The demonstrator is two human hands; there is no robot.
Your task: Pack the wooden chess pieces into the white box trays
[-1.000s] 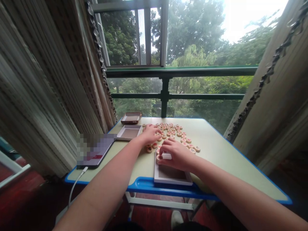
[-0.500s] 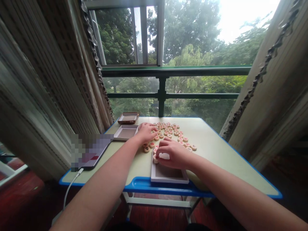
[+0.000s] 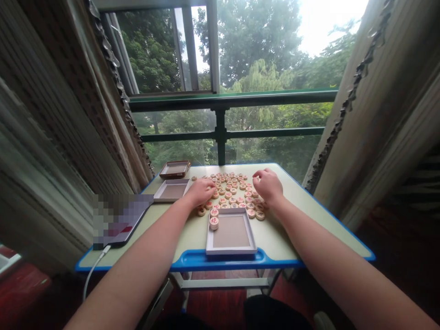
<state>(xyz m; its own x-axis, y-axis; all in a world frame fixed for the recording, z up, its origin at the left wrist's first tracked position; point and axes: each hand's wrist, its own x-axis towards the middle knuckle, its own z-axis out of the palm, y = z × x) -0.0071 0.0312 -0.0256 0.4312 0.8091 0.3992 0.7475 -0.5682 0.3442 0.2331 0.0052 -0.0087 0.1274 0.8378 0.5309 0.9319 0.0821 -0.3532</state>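
Observation:
Round wooden xiangqi pieces [image 3: 233, 191] with red and black characters lie spread over the table. At the left edge of the spread, my left hand [image 3: 202, 191] rests with loosely bent fingers reaching over some pieces, apparently holding none. My right hand [image 3: 270, 185] is at the right edge, fingers curved toward the pieces and partly hidden; I see no piece in it. Closer to me, a shallow white box tray [image 3: 254, 233] holds a few pieces in its left part, among them a red-marked piece [image 3: 213, 223] by the left wall.
A second white box tray [image 3: 172, 190] and a brown-edged box [image 3: 174, 169] stand at the left back. A phone [image 3: 132, 224], partly blurred out, with a white cable [image 3: 91, 270], lies at the left edge. The table [image 3: 319, 233] has a blue rim; curtains [image 3: 347, 91] flank the window.
My right hand has let go of the piece at the tray's left side and moved up and right to the far side of the spread. The left hand remains by the pieces.

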